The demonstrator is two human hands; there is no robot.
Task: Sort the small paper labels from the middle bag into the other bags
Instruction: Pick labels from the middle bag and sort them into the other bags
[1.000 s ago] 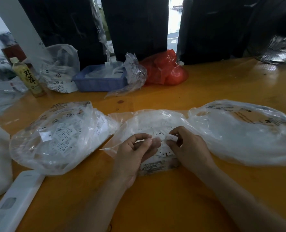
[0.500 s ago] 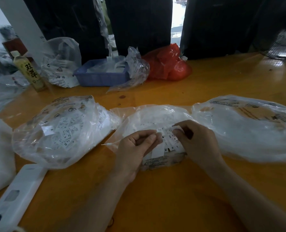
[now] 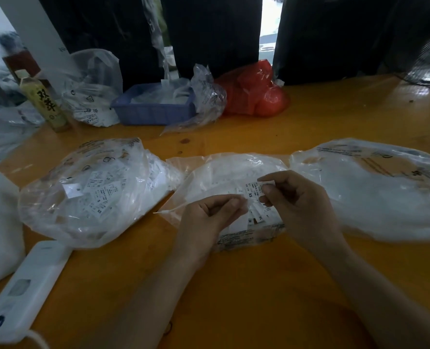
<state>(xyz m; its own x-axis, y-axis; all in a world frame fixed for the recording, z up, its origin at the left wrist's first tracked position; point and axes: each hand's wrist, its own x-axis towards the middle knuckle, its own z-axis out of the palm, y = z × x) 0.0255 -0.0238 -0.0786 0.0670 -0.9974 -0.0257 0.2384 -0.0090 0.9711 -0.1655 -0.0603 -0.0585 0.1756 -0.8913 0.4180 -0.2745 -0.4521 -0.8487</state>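
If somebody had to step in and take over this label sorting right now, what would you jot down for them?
Left hand: fingers curled, pinching labels over the middle bag.
Right hand: pinching a label marked XS.
More loose labels, some marked M and XL, lie on the middle bag under the hands.
Left bag already holds many labels; right bag looks white inside, contents unclear.
Done: part of the sorting.
Left: drop the held labels into their bags, then go through the rest of the middle pile.
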